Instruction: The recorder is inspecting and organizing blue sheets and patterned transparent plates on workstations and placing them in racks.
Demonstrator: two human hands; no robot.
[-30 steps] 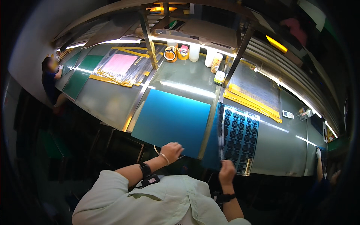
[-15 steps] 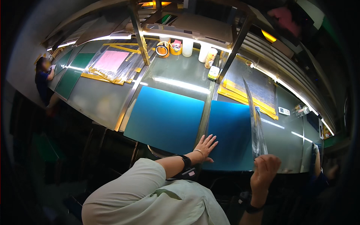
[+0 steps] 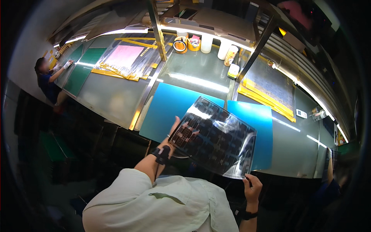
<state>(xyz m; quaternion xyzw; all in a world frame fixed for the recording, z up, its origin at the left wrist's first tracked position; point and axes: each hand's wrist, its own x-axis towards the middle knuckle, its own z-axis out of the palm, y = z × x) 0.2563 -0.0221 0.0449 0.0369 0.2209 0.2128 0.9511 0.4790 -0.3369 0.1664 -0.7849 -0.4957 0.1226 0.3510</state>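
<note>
A transparent film with a black printed pattern (image 3: 216,135) is tilted in the air above two blue panels. My right hand (image 3: 253,186) pinches it by its near right corner. Behind the film's left edge is my left hand (image 3: 177,127), its spread fingers partly showing through the clear areas. Whether that hand touches the film I cannot tell. The left blue panel (image 3: 156,112) lies flat on the bench, its right part covered by the film. Of the right blue panel (image 3: 264,127), the far and right portions show.
Tape rolls (image 3: 180,45) and a spray can (image 3: 231,55) stand at the back of the grey bench (image 3: 293,150). Yellow-edged film frames (image 3: 266,98) lie to the right, others left with a pink sheet (image 3: 123,58). Metal posts (image 3: 156,31) rise between. A co-worker (image 3: 48,79) works far left.
The film has swung from upright at the right panel to a slanted spread over both panels. My left hand has left the panel edge and moved left, behind the film.
</note>
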